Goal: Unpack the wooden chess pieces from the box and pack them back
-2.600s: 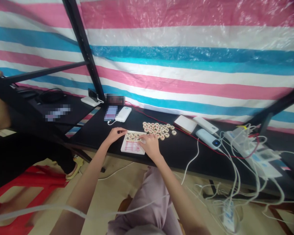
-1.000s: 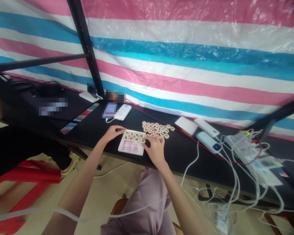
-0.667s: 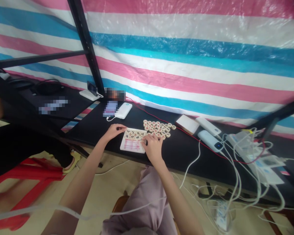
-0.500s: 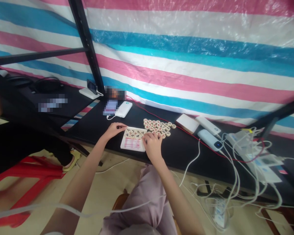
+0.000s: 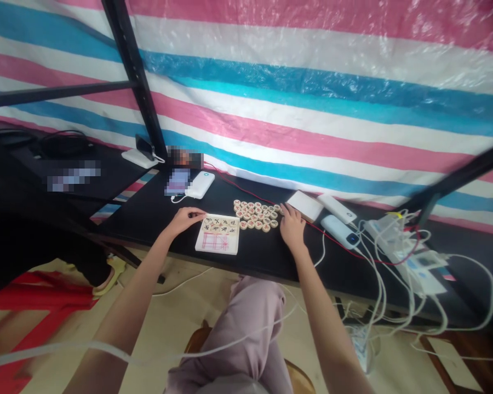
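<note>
A shallow white box [image 5: 216, 251] lies on the black table, with two rows of Chinese chess pieces [image 5: 219, 225] in its far half. Pink grid lines are drawn on the bare near half. At the box's far left corner my left hand [image 5: 185, 219] has thumb and fingers closed on the rim. To the right of the box, loose round chess pieces [image 5: 255, 214] with red or dark characters lie in rough rows. My right hand [image 5: 293, 225] rests at their right end, fingers stretched, fingertips beside the outermost piece; no piece shows in it.
A white flat box [image 5: 305, 206], a white power bank [image 5: 337, 208] and a bluish one [image 5: 340, 232] lie to the right, near tangled white cables [image 5: 388, 284]. Behind my left hand is another white power bank [image 5: 200, 185]. A red cable [image 5: 246, 189] crosses the table.
My right hand has moved from the box's right side to the right end of the loose pieces. A piece now shows at the box's right end. My left hand stays at the corner.
</note>
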Available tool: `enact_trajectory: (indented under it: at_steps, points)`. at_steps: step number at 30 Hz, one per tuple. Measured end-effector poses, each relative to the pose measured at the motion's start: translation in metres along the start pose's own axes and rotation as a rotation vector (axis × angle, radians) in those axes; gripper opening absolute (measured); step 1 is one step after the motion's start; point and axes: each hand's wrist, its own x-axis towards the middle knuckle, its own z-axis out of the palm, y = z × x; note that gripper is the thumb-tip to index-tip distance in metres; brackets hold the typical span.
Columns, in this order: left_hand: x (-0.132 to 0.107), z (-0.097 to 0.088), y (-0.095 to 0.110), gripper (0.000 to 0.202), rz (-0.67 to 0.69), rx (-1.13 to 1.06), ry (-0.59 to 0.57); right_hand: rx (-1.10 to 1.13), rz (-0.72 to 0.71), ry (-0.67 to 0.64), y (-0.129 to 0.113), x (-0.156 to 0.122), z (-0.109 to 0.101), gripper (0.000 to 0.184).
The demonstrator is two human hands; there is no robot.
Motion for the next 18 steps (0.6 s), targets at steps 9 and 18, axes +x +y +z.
enact_trajectory:
  at_steps: [9,18]
  points:
    - [-0.001,-0.001,0.001,0.042,0.006,0.007,-0.001,-0.032,0.003,-0.034,0.033,-0.025,-0.006,0.023]
    - [0.0,0.0,-0.001,0.043,0.007,0.027,-0.006,0.47,0.071,-0.077,-0.048,-0.062,-0.044,0.018]
